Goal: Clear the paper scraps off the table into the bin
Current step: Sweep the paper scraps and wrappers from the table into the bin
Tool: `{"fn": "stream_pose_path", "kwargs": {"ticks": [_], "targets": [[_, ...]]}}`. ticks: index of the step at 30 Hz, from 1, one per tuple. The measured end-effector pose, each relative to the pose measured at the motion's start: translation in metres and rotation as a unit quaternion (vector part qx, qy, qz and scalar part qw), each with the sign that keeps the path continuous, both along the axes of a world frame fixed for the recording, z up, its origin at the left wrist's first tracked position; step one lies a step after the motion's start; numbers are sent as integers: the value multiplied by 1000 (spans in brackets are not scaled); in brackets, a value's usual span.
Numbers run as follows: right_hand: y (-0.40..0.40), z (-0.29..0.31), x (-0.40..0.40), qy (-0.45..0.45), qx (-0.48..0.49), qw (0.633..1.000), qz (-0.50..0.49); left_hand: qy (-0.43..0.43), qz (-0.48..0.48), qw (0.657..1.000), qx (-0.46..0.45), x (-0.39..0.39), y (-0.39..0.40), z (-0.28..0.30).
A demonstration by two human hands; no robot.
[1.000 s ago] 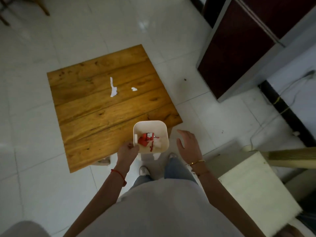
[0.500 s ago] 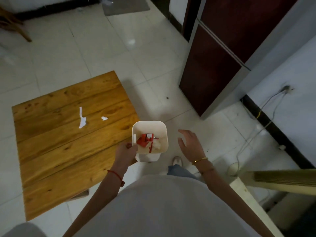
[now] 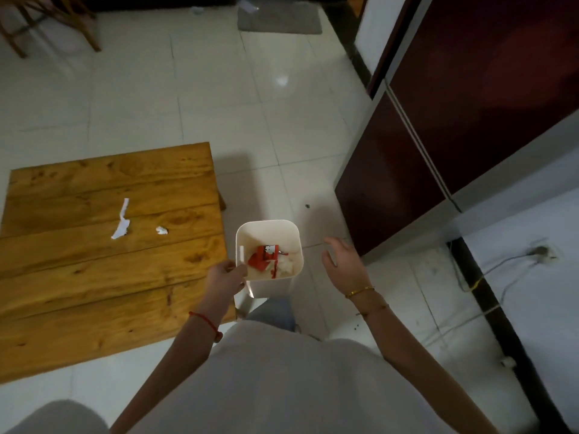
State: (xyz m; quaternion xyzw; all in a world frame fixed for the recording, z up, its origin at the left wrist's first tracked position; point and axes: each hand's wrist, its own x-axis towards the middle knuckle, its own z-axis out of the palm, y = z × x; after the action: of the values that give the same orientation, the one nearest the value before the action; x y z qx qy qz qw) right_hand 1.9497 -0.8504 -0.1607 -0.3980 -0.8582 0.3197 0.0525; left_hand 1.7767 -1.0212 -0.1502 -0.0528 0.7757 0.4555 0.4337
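A white square bin (image 3: 297, 242) hangs off the right edge of the low wooden table (image 3: 94, 277), held by its near-left rim in my left hand (image 3: 226, 277). Red packaging and white paper lie inside it. A white strip sticks up at the rim beside my fingers. On the table top rest a long white paper scrap (image 3: 122, 219) and a small white scrap (image 3: 161, 230), both left of the bin. My right hand (image 3: 343, 261) hovers open to the right of the bin, apart from it.
A dark red cabinet (image 3: 438, 136) stands at the right, with a wall socket and cables (image 3: 539, 253) past it. White tiled floor surrounds the table. A grey mat (image 3: 279, 18) and wooden chair legs (image 3: 47, 23) are at the far end.
The view has swung right, so the table now sits further left in the picture. The bin stays in my left hand and now hangs off the table's right edge over the floor.
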Motion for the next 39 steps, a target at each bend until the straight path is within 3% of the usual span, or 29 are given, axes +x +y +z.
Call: {"fn": "stream_pose_path", "kwargs": {"ticks": [14, 23, 29, 39], "targets": [[170, -21, -206, -13, 8, 980, 198, 0, 185, 983, -1, -103, 109, -15], [201, -13, -347, -23, 8, 924, 382, -26, 332, 943, -23, -154, 135, -13], [201, -29, -415, -42, 11, 852, 522, -45, 427, 902, -40, -159, 151, -33], [185, -79, -512, -89, 25, 677, 730, -135, 605, 784, -16, -147, 214, -81]]}}
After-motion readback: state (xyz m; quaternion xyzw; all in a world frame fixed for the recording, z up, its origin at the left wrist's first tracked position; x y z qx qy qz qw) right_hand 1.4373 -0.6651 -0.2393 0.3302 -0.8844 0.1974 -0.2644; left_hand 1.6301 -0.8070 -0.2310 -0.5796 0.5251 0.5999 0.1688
